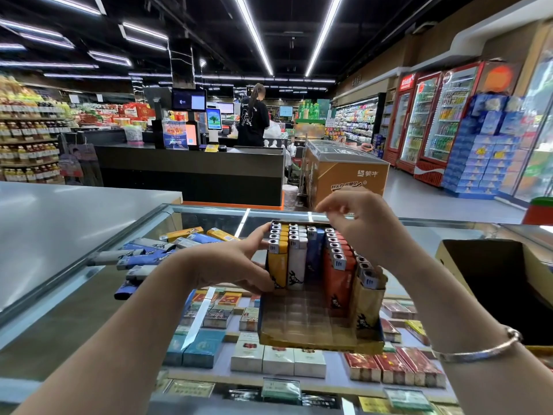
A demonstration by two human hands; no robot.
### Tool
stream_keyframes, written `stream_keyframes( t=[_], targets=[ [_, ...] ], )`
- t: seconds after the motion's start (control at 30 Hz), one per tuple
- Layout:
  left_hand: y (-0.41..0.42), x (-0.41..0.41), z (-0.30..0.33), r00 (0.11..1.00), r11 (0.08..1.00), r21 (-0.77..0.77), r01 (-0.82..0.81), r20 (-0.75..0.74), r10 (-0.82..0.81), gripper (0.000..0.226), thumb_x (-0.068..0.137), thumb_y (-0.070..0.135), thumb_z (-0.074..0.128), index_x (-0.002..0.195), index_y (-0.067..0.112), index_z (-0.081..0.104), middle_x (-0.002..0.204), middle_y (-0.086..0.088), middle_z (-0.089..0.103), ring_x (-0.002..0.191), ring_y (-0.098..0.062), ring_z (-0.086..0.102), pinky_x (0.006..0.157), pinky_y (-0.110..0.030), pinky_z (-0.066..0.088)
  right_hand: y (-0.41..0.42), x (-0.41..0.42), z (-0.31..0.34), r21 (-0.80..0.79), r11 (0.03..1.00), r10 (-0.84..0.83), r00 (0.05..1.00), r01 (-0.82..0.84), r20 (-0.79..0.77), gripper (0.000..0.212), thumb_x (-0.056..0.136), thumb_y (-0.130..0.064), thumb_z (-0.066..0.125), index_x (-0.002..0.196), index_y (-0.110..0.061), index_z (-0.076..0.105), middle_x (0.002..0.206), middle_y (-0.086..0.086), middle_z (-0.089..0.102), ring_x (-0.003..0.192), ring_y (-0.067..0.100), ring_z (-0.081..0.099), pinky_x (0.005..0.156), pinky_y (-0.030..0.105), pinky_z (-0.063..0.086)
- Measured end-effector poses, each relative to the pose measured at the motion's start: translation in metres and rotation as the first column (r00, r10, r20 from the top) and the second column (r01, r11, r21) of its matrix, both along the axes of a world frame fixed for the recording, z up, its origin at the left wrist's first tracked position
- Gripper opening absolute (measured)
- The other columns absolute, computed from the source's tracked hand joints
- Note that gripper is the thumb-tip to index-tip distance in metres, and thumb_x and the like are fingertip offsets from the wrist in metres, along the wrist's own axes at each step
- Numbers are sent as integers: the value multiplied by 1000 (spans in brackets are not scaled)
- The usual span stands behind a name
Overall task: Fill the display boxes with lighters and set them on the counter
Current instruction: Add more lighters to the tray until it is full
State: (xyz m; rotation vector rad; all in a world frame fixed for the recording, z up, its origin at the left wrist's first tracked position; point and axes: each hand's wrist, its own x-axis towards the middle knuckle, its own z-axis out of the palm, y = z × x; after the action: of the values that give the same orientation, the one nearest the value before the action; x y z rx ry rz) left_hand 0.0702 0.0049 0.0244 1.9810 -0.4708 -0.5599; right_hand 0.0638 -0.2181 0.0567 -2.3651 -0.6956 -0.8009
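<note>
I stood in a supermarket at a glass surface [89, 295] over cigarette packs. The display box [321, 327] sat just beyond my wrists, half full of upright lighters. My left hand [239, 265] gripped its left rows; my right hand [356, 217] hovered above, fingers curled, seemingly holding nothing. Loose lighters [155, 253] lay flat to the left of my left hand, the nearer one, long axes running sideways.

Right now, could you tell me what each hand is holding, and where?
Left hand grips the yellow lighters standing in the cardboard display box, at their left side. Right hand hovers above, holding nothing.
</note>
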Motion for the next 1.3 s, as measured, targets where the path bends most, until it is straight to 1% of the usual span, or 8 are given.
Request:
stream_keyframes(
  t=[0.13,0.27,0.33,0.43,0.63,0.93,1.1,1.3],
  targets=[
    [-2,-2,3,996,996,56,-69,65,66,94,81,1,64,146,36,5,121,16,43,102,-15,62,78,-25,53,-8,11,-9,132,989,-35,975,65,-220,17,85,-4,59,81,-17,69,78,-8,60,71,3,52,61,7,41],
    [-3,-7,9,989,992,117,-36,144,19,66,85,6,61,134,37,32,126,15,50,110,3,54,87,-15,47,-5,13,-14,335,942,120,909,22,-398,19,85,-7,59,77,-21,68,83,7,67,72,16,60,68,29,51],
    [1,-13,12,986,991,132,-24,165,2,52,86,1,57,113,43,43,110,27,57,92,19,55,73,-2,43,-5,15,-15,360,933,130,908,25,-399,20,86,-8,59,76,-23,68,83,8,68,70,14,60,65,26,51],
    [15,-21,8,946,957,223,-185,303,112,58,88,1,50,135,34,39,135,16,47,104,4,50,84,-10,36,-5,16,-17,378,926,145,904,19,-402,22,86,-7,58,74,-23,67,74,2,66,60,8,57,55,15,48],
    [44,-47,-2,785,644,544,-537,602,146,62,89,-4,37,141,30,35,149,4,34,131,-15,36,95,-25,34,-5,18,-18,391,920,147,904,24,-401,22,87,-6,56,76,-21,67,77,5,67,59,9,57,54,14,47],
    [59,-70,-22,830,385,739,-553,526,184,88,81,67,46,149,23,10,157,0,10,141,-24,14,112,-37,21,-4,16,-17,401,916,155,894,30,-420,21,88,-7,55,77,-19,68,77,3,67,55,4,58,51,13,46],
    [53,-75,-25,728,420,606,-676,639,248,66,86,46,55,142,25,26,146,-3,27,131,-27,23,105,-38,28,-5,16,-17,405,914,154,893,34,-423,19,89,-7,55,80,-18,68,78,3,67,53,1,58,47,10,44],
    [58,-80,-25,774,596,530,-603,572,274,77,78,30,67,143,29,25,150,4,8,134,-23,17,107,-35,28,-5,14,-17,395,918,153,895,28,-419,20,88,-5,54,79,-17,68,79,6,67,61,11,59,50,14,47]
  ],
)
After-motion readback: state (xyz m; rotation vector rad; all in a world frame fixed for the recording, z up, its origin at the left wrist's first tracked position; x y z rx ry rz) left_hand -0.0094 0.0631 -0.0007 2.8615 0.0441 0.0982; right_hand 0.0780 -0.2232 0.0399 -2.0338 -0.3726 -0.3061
